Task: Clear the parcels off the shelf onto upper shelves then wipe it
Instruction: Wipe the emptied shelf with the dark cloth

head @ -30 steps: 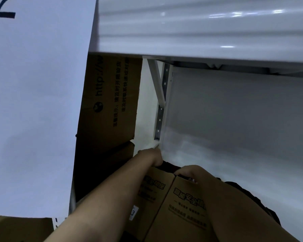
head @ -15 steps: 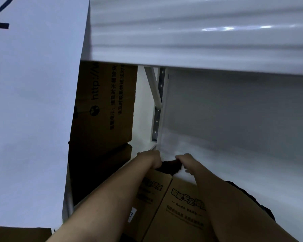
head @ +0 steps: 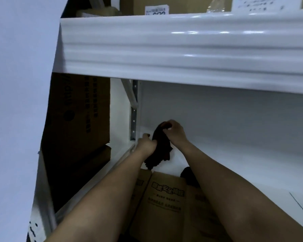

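Landmark: the dark cloth [head: 160, 145], bunched and hanging just above the white shelf [head: 234, 163] near its back left corner.
Far left of the cloth: a tall brown carton [head: 77, 116] stands outside the slotted upright [head: 134, 119], clear of the surface to be wiped.
Left hand [head: 147, 145]: fingers closed on the cloth's lower left edge, likely steadying it.
Right hand [head: 175, 131]: fingertips pinch the cloth's top, seemingly gathering it into a wiping pad.
Below the cloth: a printed cardboard parcel [head: 166, 198] lies between the forearms at the shelf's front, apparently not yet moved.
Above the cloth: the upper shelf beam [head: 182, 49], with labelled parcels [head: 156, 7] on it.
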